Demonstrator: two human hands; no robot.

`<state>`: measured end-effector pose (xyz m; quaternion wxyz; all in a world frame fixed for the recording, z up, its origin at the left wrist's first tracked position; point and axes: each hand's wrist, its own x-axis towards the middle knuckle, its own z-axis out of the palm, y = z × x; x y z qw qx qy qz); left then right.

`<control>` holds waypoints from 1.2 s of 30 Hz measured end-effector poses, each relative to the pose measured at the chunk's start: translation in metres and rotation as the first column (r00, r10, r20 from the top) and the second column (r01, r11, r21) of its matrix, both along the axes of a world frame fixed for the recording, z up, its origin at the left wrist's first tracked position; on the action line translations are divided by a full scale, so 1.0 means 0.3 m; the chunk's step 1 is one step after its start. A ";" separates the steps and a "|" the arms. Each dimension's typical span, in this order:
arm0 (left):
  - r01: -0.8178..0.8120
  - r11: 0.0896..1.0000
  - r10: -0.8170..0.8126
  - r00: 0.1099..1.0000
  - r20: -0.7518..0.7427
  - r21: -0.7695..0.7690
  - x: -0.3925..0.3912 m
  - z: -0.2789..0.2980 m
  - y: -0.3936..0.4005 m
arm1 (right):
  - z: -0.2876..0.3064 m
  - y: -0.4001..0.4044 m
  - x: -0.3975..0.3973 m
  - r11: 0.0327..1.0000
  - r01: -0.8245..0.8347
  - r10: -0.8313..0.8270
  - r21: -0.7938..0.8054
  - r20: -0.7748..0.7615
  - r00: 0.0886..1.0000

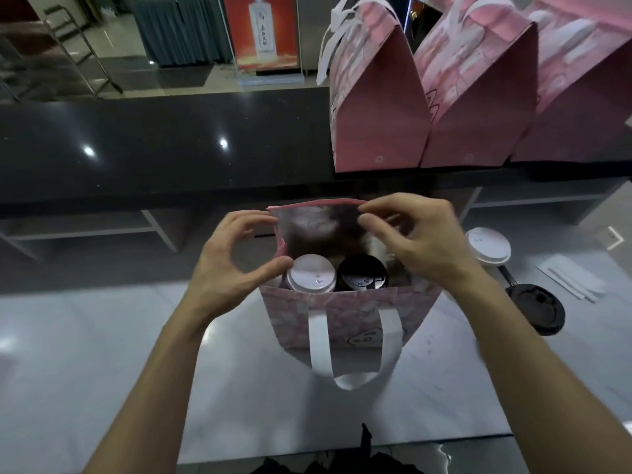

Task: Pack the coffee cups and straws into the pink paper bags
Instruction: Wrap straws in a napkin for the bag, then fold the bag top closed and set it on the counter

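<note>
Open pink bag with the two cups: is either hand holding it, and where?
Both. The right hand pinches the far top rim of the open pink bag; the left hand grips its left top edge.

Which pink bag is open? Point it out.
The near pink bag between both hands, showing two cup lids inside. The three bags on the dark counter are folded shut.

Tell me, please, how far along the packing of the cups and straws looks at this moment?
Done: three closed pink bags stand on the dark counter. In hand: both the left hand and the right hand pinch the open bag at its rim, with a white-lidded cup and a black-lidded cup inside. Left: two loose cups and the straws.
</note>
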<state>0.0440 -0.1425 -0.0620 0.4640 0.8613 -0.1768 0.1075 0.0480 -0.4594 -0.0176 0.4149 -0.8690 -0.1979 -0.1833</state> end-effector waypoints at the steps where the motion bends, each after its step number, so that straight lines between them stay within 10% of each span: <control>1: 0.022 0.999 -0.025 0.998 -0.061 -0.036 -0.003 -0.012 0.018 | -0.012 -0.042 -0.037 0.994 0.032 -0.032 0.103 0.000 0.999; 5: 0.148 0.988 -0.153 0.893 -0.422 -0.045 -0.021 -0.083 0.104 | -0.101 -0.223 -0.124 0.963 0.083 -0.035 0.255 -0.188 0.982; 10: 0.210 0.975 -0.131 0.796 -0.591 0.067 -0.005 -0.118 0.075 | -0.226 -0.334 -0.089 0.993 -0.081 0.114 0.080 -0.640 0.760; 19: 0.194 0.974 -0.229 0.825 -0.516 -0.120 0.096 -0.086 0.034 | -0.258 -0.311 0.108 0.956 -0.193 0.292 0.220 -0.666 0.686; 36: 0.037 0.992 -0.069 0.960 -0.272 -0.122 0.111 -0.139 0.017 | -0.227 -0.266 0.070 0.994 -0.106 0.108 0.031 -0.471 0.875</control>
